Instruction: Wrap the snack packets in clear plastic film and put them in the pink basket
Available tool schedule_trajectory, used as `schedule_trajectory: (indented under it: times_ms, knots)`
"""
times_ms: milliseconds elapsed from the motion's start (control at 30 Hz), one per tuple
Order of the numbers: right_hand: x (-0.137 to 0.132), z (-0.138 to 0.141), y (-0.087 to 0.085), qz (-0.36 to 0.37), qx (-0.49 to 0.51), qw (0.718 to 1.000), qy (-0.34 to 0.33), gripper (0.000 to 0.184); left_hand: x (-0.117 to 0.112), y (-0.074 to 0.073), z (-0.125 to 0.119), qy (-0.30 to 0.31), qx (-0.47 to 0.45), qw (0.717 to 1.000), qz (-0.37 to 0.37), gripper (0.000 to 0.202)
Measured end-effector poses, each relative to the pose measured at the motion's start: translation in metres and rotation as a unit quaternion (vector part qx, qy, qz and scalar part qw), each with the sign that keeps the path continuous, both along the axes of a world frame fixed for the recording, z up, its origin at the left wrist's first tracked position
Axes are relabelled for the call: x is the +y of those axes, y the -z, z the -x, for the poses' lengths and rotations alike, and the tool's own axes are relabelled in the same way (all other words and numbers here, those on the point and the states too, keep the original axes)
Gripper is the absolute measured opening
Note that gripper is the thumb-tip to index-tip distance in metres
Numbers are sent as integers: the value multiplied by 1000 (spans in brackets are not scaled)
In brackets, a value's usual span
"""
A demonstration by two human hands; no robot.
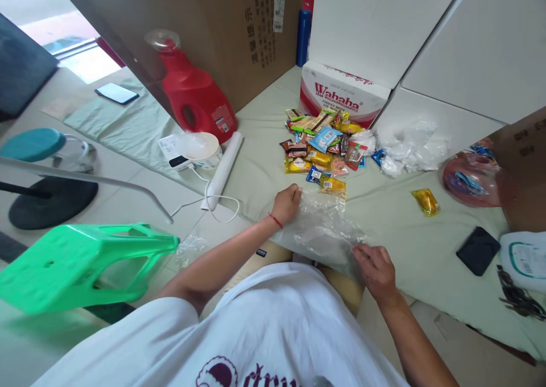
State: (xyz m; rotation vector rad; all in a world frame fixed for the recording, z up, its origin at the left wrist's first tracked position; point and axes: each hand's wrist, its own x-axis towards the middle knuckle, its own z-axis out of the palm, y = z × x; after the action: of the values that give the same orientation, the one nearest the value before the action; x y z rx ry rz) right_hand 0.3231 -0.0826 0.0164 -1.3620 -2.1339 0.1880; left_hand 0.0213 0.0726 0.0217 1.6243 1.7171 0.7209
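A clear plastic bag (322, 227) lies stretched on the pale green cloth in front of me. My left hand (286, 203), with a red cord at the wrist, is closed on the bag's far left edge. Closed on its near right corner is my right hand (375, 270). Just beyond the bag sits a pile of small coloured snack packets (322, 145). One yellow packet (425, 201) lies apart to the right.
A Wahaha carton (341, 94) and white boxes stand behind the pile. Crumpled clear plastic (412, 145) lies to the right. A red detergent jug (194, 94), white bowl (205, 148), white tube (224, 168), green stool (81, 262), pink bag (471, 179) and black wallet (478, 250) surround me.
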Motion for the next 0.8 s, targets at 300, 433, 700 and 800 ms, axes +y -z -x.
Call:
schedule_trajectory:
  times_ms: [300, 433, 700, 800]
  knots:
    - [-29, -30, -44, 60, 163, 978, 114, 18, -21, 5, 3, 21, 188, 982, 21, 33]
    - [34, -2, -71, 86, 114, 976, 162, 29, -24, 2, -3, -8, 182, 983, 25, 31]
    - [108, 133, -11, 188, -146, 970, 55, 49, -70, -2, 28, -94, 126, 988, -1, 20]
    - [103, 156, 4, 176, -163, 971, 21, 53, -95, -17, 36, -153, 161, 959, -173, 30]
